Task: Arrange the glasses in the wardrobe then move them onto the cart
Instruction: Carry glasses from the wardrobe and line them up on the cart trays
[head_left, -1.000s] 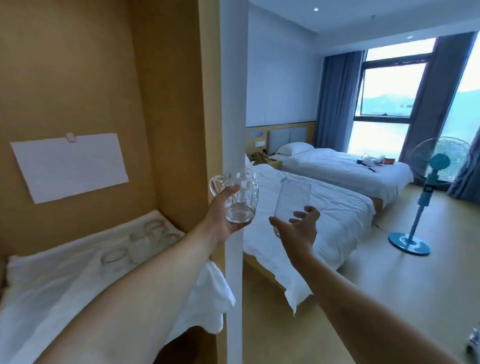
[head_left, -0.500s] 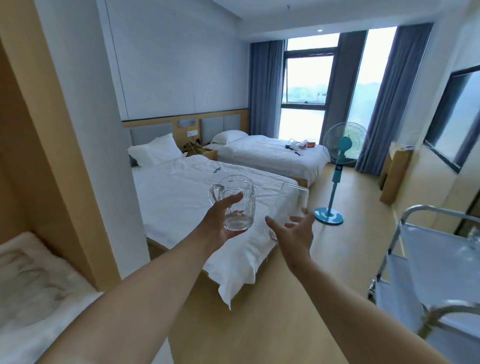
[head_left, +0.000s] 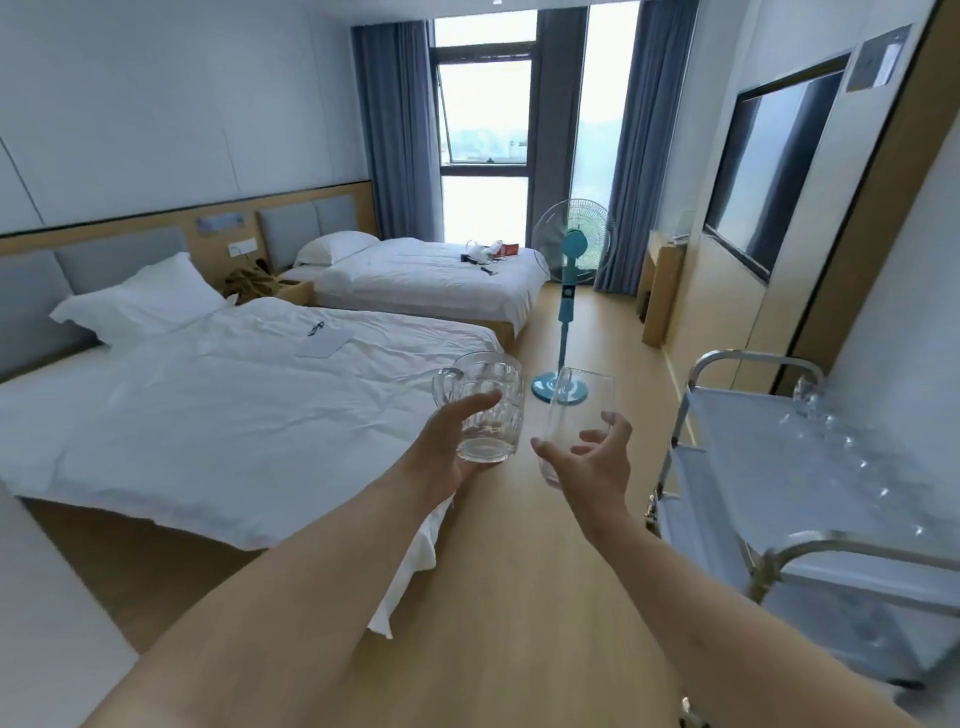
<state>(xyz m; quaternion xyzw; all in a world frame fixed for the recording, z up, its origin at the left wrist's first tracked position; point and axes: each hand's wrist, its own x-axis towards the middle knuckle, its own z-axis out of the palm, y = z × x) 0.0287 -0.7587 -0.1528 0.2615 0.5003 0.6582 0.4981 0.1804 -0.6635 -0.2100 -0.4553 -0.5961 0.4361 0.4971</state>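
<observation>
The left hand (head_left: 441, 457) gripped a handled mug (head_left: 485, 410) and the right hand (head_left: 587, 467) a plain tumbler (head_left: 574, 415), both upright over the floor. Setting each into a free spot among the glasses (head_left: 852, 457) on the cart (head_left: 753, 364), unknocked, looked wisest.

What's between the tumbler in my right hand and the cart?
Nothing: in the head view only bare wood floor shows between the tumbler in the right hand and the cart.
</observation>
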